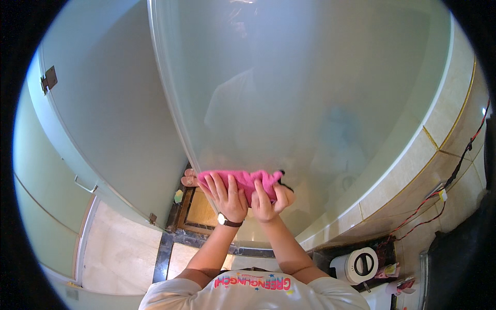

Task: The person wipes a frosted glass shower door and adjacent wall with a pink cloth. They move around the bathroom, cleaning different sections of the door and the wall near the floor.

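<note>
A pink cloth with a black edging at its right end lies bunched against a frosted glass panel, close to the panel's left edge. My left hand, a watch on its wrist, presses the cloth with fingers nearly straight and a little apart. Just right of it, my right hand grips the cloth with curled fingers. Part of the cloth is hidden beneath both hands. My white shirt shows as a faint reflection in the glass.
A hinged glass door with a metal handle stands at left. Pink slippers and a wood-framed mat are on the floor beyond. Right are a tiled ledge, red and black cables and a white lidded appliance.
</note>
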Motion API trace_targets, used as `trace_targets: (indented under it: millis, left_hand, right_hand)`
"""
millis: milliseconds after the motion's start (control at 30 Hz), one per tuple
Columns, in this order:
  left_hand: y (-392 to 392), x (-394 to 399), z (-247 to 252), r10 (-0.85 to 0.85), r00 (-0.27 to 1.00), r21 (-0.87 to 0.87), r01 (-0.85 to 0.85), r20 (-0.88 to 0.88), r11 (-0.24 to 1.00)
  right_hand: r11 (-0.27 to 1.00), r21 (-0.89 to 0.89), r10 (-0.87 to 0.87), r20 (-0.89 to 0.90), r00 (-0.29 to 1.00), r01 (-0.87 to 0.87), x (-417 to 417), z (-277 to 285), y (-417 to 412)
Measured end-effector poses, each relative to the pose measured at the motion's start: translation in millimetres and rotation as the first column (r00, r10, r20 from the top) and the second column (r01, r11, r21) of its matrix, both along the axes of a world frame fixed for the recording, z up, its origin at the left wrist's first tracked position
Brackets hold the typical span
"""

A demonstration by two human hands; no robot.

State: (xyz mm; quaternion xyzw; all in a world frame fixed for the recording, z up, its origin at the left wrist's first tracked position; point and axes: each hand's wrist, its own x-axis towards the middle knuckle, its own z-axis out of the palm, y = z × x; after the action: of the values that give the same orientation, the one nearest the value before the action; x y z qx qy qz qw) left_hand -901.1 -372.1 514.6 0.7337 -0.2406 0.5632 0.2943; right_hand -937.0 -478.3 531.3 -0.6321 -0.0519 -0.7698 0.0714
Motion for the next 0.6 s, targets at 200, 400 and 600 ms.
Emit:
trace_targets:
  millis: [200, 400, 600]
  left_hand:
    - [-19, -30, -102, -0.171, 0.982, 0.087, 0.178, -0.077, 0.980]
    - [-78, -50, -22, -0.289, 0.954, 0.037, 0.293, -0.078, 0.955]
    - [-139, -67, 48, -0.069, 0.995, 0.142, 0.059, 0.067, 0.988]
  right_hand:
    - [0.998, 0.063, 0.038, -0.271, 0.962, -0.022, -37, -114, -18]
    - [0.965, 0.260, -0.005, -0.128, 0.992, 0.038, -48, -17, -62]
    - [0.958, 0.264, -0.116, 0.008, 0.993, 0.109, -65, 41, -121]
